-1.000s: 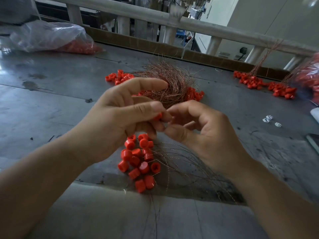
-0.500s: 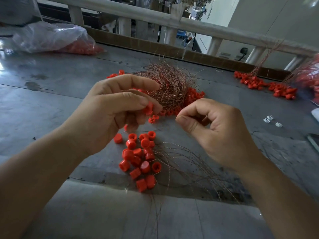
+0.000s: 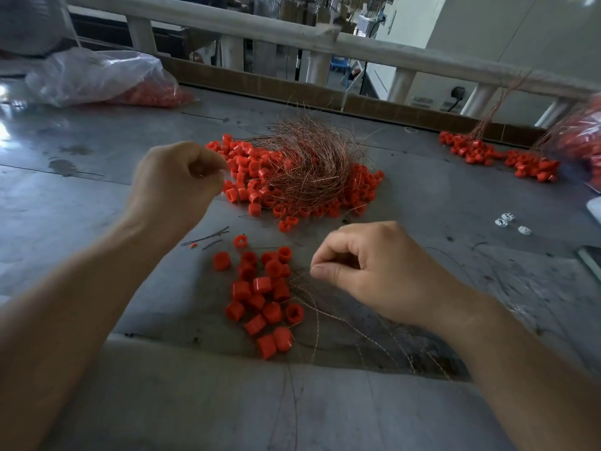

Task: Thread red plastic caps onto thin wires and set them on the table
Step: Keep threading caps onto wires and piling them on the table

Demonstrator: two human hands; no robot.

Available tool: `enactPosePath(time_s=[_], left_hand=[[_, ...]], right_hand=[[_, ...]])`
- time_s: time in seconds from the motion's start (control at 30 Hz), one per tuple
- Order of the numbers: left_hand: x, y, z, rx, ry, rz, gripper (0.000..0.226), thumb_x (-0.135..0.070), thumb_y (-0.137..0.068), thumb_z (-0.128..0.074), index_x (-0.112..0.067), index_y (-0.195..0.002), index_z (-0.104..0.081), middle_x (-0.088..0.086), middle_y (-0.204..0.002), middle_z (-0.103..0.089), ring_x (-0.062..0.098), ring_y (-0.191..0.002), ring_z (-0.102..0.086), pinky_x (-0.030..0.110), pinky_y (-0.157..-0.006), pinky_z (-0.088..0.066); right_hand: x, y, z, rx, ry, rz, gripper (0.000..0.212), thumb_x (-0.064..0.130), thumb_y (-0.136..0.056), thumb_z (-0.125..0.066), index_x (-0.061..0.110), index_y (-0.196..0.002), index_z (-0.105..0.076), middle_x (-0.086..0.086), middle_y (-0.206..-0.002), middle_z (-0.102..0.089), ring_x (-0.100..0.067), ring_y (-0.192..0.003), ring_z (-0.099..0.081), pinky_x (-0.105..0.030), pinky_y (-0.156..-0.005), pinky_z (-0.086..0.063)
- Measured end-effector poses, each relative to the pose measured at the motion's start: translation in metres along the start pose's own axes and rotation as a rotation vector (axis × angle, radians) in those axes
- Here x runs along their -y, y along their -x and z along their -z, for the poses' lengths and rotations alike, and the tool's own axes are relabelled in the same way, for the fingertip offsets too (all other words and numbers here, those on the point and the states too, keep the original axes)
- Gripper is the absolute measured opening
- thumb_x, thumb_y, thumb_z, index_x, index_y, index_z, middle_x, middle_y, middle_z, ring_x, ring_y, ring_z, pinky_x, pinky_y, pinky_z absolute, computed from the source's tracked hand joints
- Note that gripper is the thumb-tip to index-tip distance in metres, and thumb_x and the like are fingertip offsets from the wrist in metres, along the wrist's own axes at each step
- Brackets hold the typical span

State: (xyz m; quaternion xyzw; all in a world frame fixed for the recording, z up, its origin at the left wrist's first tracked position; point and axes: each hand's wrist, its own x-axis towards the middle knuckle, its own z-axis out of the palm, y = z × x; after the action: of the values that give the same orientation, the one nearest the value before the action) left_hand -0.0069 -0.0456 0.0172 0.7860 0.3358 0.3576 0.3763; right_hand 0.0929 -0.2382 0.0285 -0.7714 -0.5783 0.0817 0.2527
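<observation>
My left hand (image 3: 175, 187) hovers with curled fingers at the left edge of a heap of red caps threaded on thin copper wires (image 3: 305, 164); a fine wire strand shows at its fingertips. My right hand (image 3: 374, 275) is lower and nearer to me. Its thumb and forefinger pinch a thin wire from the loose wires (image 3: 341, 330) spread on the grey table (image 3: 97, 196). A cluster of loose red caps (image 3: 260, 297) lies just left of my right hand, between my two forearms.
A clear plastic bag of red caps (image 3: 97, 76) lies at the far left. More threaded caps (image 3: 487, 154) sit at the far right beside another bag (image 3: 582, 138). Small white parts (image 3: 507, 219) lie right of my hands. A railing (image 3: 357, 47) runs behind the table.
My hands have parted. The left hand moved away from me to the threaded heap, and the cap it held is no longer in it. The right hand dropped onto the loose wires.
</observation>
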Motion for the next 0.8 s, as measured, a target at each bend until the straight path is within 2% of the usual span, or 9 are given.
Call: enactPosePath(time_s=[0.1, 0.2, 0.27, 0.33, 0.43, 0.57, 0.7, 0.8], left_hand=[[0.004, 0.000, -0.003, 0.018, -0.185, -0.065, 0.023, -0.001, -0.081, -0.063, -0.013, -0.100, -0.068, 0.004, -0.091, -0.063, 0.020, -0.082, -0.057, 0.028, -0.073, -0.042], [0.008, -0.003, -0.008, 0.077, -0.322, -0.119, 0.030, -0.006, -0.080, -0.065, -0.011, -0.109, -0.066, 0.010, -0.103, -0.058, 0.027, -0.093, -0.057, 0.033, -0.087, -0.044], [0.011, -0.004, -0.011, 0.124, -0.390, -0.119, 0.033, -0.012, -0.080, -0.067, -0.013, -0.114, -0.064, 0.012, -0.109, -0.055, 0.027, -0.096, -0.056, 0.031, -0.086, -0.041], [0.014, -0.004, -0.014, 0.164, -0.427, -0.118, 0.033, -0.016, -0.080, -0.068, -0.016, -0.113, -0.065, 0.010, -0.109, -0.054, 0.027, -0.097, -0.054, 0.030, -0.084, -0.039], [0.016, -0.004, -0.014, 0.170, -0.432, -0.134, 0.024, -0.013, -0.081, -0.067, -0.018, -0.104, -0.067, 0.004, -0.099, -0.051, 0.026, -0.095, -0.053, 0.031, -0.082, -0.040], [0.017, -0.004, -0.015, 0.174, -0.419, -0.138, 0.022, -0.010, -0.084, -0.062, -0.020, -0.104, -0.064, 0.006, -0.107, -0.053, 0.026, -0.099, -0.053, 0.032, -0.082, -0.039], [0.015, -0.003, -0.014, 0.183, -0.409, -0.146, 0.026, -0.006, -0.085, -0.059, -0.019, -0.106, -0.065, 0.008, -0.108, -0.062, 0.027, -0.102, -0.055, 0.034, -0.085, -0.043], [0.014, -0.003, -0.014, 0.168, -0.402, -0.162, 0.029, -0.001, -0.083, -0.058, -0.017, -0.106, -0.067, 0.009, -0.105, -0.065, 0.028, -0.100, -0.057, 0.036, -0.084, -0.046]], right_hand=[[-0.001, 0.000, 0.002, 0.063, 0.004, -0.012, 0.010, 0.030, -0.081, -0.066, 0.022, -0.079, -0.070, 0.018, -0.067, -0.058, 0.002, -0.071, -0.054, -0.009, -0.063, -0.041], [0.000, 0.001, 0.007, 0.094, -0.071, -0.044, 0.019, 0.042, -0.077, -0.065, 0.024, -0.077, -0.069, 0.008, -0.072, -0.065, 0.000, -0.072, -0.057, -0.014, -0.066, -0.045], [-0.001, 0.002, 0.013, 0.078, -0.116, -0.068, 0.029, 0.054, -0.068, -0.059, 0.027, -0.075, -0.068, 0.006, -0.073, -0.067, -0.001, -0.070, -0.059, -0.014, -0.066, -0.047], [-0.003, 0.001, 0.018, 0.019, -0.124, -0.104, 0.031, 0.058, -0.064, -0.055, 0.029, -0.072, -0.067, 0.009, -0.070, -0.066, 0.001, -0.068, -0.059, -0.011, -0.062, -0.046], [-0.011, -0.001, 0.025, -0.160, -0.058, -0.155, 0.014, 0.045, -0.073, -0.064, 0.032, -0.066, -0.063, 0.014, -0.062, -0.063, 0.003, -0.065, -0.057, -0.005, -0.056, -0.042], [-0.024, -0.003, 0.033, -0.381, -0.043, -0.227, 0.017, 0.034, -0.079, -0.066, 0.030, -0.063, -0.063, 0.013, -0.050, -0.058, 0.002, -0.050, -0.051, -0.007, -0.046, -0.036], [-0.034, -0.003, 0.038, -0.496, -0.065, -0.293, 0.018, 0.033, -0.081, -0.065, 0.031, -0.064, -0.062, 0.010, -0.061, -0.063, -0.011, -0.061, -0.061, -0.022, -0.061, -0.048], [-0.041, -0.005, 0.039, -0.539, -0.083, -0.331, 0.017, 0.031, -0.082, -0.065, 0.027, -0.066, -0.064, 0.006, -0.065, -0.065, -0.017, -0.067, -0.063, -0.030, -0.069, -0.051]])
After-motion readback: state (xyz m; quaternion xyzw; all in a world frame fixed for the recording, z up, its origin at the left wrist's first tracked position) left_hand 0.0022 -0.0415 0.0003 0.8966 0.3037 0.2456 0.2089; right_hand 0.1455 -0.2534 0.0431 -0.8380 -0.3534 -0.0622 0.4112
